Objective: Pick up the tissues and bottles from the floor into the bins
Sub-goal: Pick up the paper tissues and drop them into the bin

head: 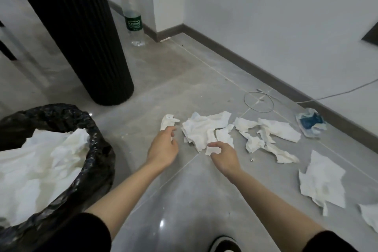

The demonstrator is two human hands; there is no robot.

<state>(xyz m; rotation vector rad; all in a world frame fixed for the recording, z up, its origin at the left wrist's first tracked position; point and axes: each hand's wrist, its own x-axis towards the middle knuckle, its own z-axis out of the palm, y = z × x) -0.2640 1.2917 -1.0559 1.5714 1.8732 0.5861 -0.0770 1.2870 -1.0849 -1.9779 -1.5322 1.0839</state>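
Observation:
Torn white tissues lie scattered on the grey tiled floor. The largest piece point(202, 129) is straight ahead, more scraps point(272, 135) lie to its right, and a wide sheet point(321, 182) is at the right. My left hand point(163, 146) reaches with loosely bent fingers to the near end of a small tissue strip point(168, 121). My right hand point(224, 154) pinches a small tissue scrap point(212, 150) between thumb and fingers, beside the large piece. A clear plastic bottle point(133, 16) with a green label stands upright by the far wall. A bin lined with a black bag point(98, 143), holding white tissues, stands at my left.
A black fluted column point(81, 37) rises between the bin and the bottle. A grey cable loop point(258, 101) and a blue-and-white wrapper point(311, 121) lie near the dark skirting board at the right. My shoe point(225, 245) shows at the bottom edge.

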